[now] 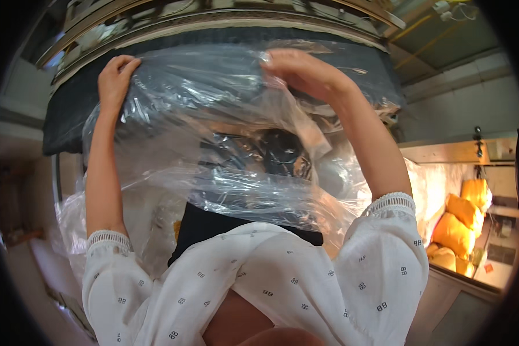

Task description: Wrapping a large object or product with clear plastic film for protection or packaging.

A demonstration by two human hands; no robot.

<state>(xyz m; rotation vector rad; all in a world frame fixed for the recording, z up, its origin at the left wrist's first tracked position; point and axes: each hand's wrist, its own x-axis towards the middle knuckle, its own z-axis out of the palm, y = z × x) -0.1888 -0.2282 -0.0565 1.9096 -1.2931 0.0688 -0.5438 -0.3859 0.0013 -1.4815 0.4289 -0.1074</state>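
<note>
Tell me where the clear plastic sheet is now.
Head view, upper middle: the plastic sheet stretches between the left hand and right hand, partly over the dark surface.

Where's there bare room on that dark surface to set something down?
The dark surface is bare at its left end, outside the left hand, and in a thin strip along the far edge. It's crowded in the middle, where clear plastic spreads across to the right hand. Right of that, I can't tell exactly where the plastic ends.

Dark table [69, 121], clear plastic sheet [196, 81] on top
</note>
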